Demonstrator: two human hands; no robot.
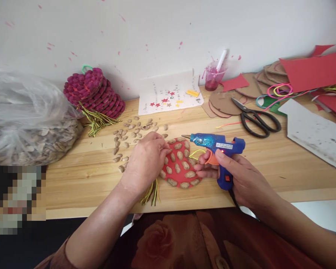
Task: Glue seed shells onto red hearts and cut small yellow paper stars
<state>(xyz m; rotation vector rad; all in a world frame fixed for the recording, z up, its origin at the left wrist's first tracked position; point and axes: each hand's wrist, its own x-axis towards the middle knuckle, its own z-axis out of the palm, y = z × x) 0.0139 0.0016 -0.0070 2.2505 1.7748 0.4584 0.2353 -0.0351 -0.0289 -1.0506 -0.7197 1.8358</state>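
Note:
A blue hot glue gun point(210, 141) is in my right hand point(240, 172), its metal nozzle pointing left above the far edge of a red heart-like or round piece point(182, 183). Several peanuts point(180, 155) lie spread over that red piece. Over its left edge, my left hand point(145, 158) is closed, thumb and fingertips pinched together; what they hold is hidden. A green and brown yarn tassel point(152, 192) sticks out below that hand. Beside the right fingers, a yellow cord loop point(197, 153) shows at the piece's right edge. Loose peanuts point(124, 132) are scattered beyond my left hand.
A clear bag of peanuts point(39, 130) stands left, beside purple-red stacked pieces point(92, 93) with a tassel. Along the wall are a paper sheet with stars point(151, 91) and a pink-stained cup point(212, 76). Black scissors point(257, 119), cardboard discs point(225, 102) and red sheets point(316, 73) lie right.

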